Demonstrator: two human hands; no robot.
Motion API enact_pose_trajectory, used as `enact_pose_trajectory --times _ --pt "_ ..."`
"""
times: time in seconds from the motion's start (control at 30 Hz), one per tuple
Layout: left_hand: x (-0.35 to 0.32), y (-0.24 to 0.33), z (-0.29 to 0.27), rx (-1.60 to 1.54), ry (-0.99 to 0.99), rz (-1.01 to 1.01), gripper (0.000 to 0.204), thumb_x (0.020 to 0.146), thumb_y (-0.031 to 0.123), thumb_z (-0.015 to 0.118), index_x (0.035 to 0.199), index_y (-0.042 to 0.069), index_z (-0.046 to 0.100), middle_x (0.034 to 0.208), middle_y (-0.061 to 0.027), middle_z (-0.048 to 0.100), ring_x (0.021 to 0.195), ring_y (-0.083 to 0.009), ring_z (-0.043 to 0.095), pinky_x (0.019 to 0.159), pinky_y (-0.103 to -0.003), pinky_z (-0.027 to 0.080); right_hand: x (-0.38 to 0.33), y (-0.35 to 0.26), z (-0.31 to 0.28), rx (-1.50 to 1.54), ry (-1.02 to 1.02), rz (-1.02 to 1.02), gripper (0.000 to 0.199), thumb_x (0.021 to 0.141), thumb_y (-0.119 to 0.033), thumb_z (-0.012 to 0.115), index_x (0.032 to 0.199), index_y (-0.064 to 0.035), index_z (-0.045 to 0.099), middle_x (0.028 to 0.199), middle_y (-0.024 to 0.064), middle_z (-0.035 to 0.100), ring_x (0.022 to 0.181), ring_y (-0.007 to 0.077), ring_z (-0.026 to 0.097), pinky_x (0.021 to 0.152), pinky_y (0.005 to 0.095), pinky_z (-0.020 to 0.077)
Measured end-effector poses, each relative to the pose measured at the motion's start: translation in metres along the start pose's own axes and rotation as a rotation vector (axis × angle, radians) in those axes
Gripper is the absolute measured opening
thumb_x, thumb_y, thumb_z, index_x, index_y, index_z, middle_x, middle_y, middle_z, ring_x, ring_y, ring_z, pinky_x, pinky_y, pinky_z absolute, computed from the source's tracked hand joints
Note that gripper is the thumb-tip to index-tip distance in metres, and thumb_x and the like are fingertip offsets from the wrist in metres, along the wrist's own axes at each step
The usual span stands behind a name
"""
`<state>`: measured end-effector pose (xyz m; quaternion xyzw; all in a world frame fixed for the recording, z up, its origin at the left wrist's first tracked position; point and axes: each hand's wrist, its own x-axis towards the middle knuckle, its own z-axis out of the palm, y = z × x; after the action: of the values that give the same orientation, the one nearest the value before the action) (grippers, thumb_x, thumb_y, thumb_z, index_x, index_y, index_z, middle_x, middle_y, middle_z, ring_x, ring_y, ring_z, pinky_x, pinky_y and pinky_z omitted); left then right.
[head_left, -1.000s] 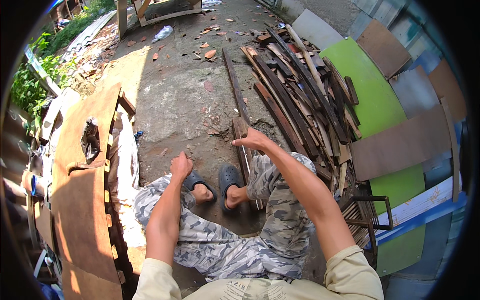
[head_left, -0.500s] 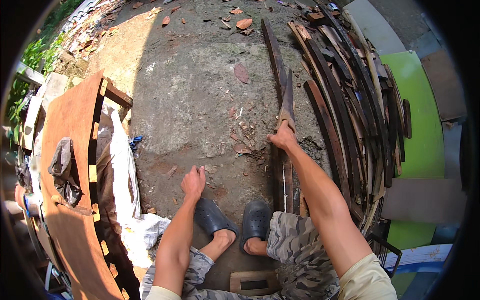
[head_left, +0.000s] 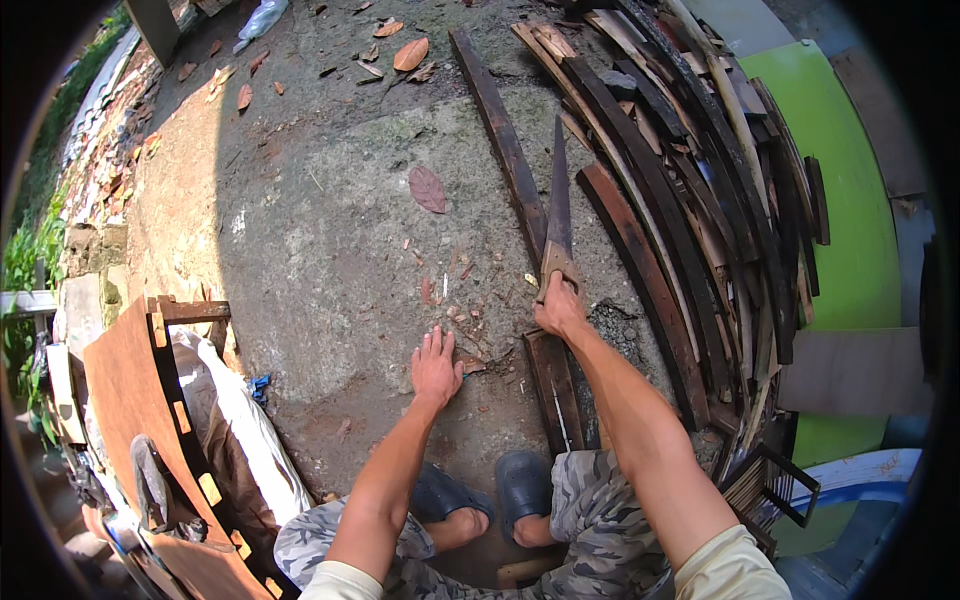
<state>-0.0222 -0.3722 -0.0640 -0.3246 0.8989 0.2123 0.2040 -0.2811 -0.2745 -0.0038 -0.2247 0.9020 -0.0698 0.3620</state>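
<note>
My right hand (head_left: 562, 308) is wrapped round the wooden handle of a handsaw (head_left: 560, 205), whose dark blade points away from me. Beneath and beside the saw, a long dark wooden beam (head_left: 498, 130) stretches away over the ground. Nearer to me, a dark length of wood (head_left: 553, 385) runs toward my feet; my wrist hides whether the two are joined. My left hand (head_left: 436, 368) hangs over the concrete left of the wood, fingers stretched out and holding nothing.
A large stack of dark timber strips (head_left: 690, 190) lies on the right, before a green panel (head_left: 850, 200). At left stands a brown wooden board (head_left: 135, 390) beside white sheeting (head_left: 255, 410). Dry leaves (head_left: 427, 189) dot the concrete. My dark clogs (head_left: 524, 485) are close below.
My left hand has reached forward and to the right, and its curled fingers have straightened. The right hand still grips the saw. The whole view has shifted.
</note>
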Motion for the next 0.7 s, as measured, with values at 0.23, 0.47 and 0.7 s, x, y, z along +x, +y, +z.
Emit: enact_pose_trajectory --times 0.23,0.47,0.7 --pt "0.028 0.024 -0.011 0.044 -0.288 -0.083 0.093 0.089 0.063 0.053 0.159 0.013 0.018 0.166 -0.0148 0.013 0.15 -0.038 0.02 0.12 -0.056 0.019 0.011 0.03 0.015 -0.013 0.085 -0.11 0.051 0.075 -0.012 0.069 0.117 0.0 0.042 0.124 0.0269 0.056 0.12 0.0423 0.052 0.105 0.0459 0.041" --pt "0.032 0.016 -0.016 0.094 -0.376 -0.074 0.097 0.086 0.07 0.05 0.16 0.017 0.016 0.167 -0.0122 0.009 0.152 -0.0353 0.017 0.12 -0.059 0.013 0.014 0.036 0.013 0.062 0.114 -0.072 0.053 0.075 -0.013 0.07 0.118 0.0008 0.043 0.123 0.0265 0.058 0.12 0.0409 0.054 0.105 0.045 0.0414" --pt "0.044 0.026 -0.032 0.147 -0.486 -0.128 0.099 0.086 0.072 0.048 0.16 0.016 0.014 0.167 -0.0123 0.008 0.152 -0.0341 0.019 0.12 -0.058 0.013 0.012 -0.005 0.025 0.154 0.039 0.041 0.072 0.077 -0.021 0.074 0.134 0.0022 0.036 0.134 0.0225 0.054 0.135 0.0348 0.042 0.115 0.0407 0.0328"
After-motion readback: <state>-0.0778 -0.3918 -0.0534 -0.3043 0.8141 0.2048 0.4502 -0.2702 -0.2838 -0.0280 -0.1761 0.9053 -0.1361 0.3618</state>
